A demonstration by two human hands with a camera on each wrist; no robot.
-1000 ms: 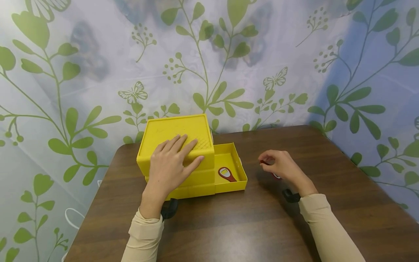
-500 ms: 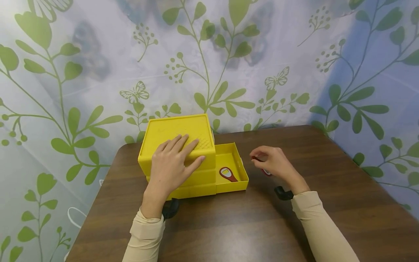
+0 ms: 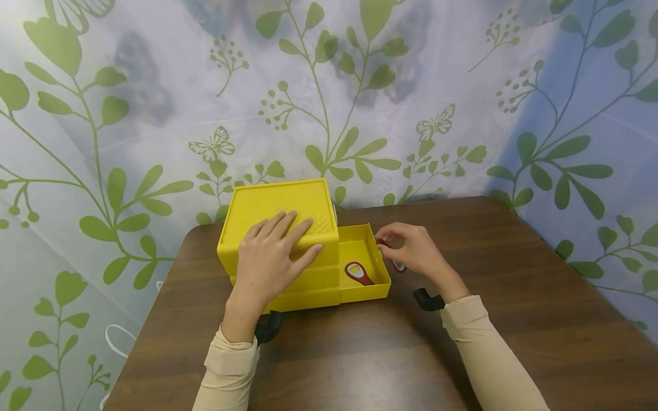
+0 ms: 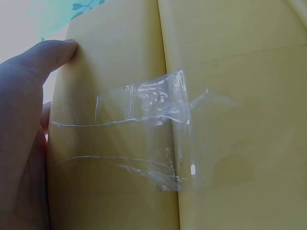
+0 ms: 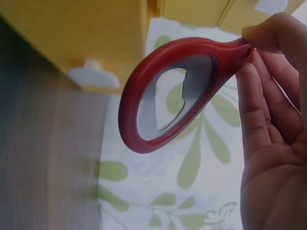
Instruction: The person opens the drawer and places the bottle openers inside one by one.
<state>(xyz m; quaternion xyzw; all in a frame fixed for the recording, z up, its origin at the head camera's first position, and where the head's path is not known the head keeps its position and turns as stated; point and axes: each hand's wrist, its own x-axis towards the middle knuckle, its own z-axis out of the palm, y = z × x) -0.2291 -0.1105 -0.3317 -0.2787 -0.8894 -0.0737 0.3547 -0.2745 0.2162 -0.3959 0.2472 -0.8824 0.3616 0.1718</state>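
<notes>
My left hand (image 3: 269,257) rests on the top front edge of a yellow drawer unit (image 3: 280,200), fingers spread and straight. In the left wrist view its thumb lies along the unit's wall (image 4: 110,57), which has clear tape (image 4: 158,105) across a seam. My right hand (image 3: 413,251) pinches the handle end of a red bottle opener (image 5: 129,110) with a metal inner plate. This opener hangs just right of the pulled-out bottom drawer (image 3: 363,292). A second red bottle opener (image 3: 358,273) lies inside that drawer.
The drawer unit stands on a dark brown wooden table (image 3: 349,354), in front of a leaf-patterned curtain (image 3: 288,142). A white drawer knob (image 5: 93,76) shows in the right wrist view. A white cable (image 3: 115,339) hangs beyond the table's left edge.
My right hand has moved left with the bottle opener, from over the table to the outer edge of the drawer. My left hand has stayed on the unit.
</notes>
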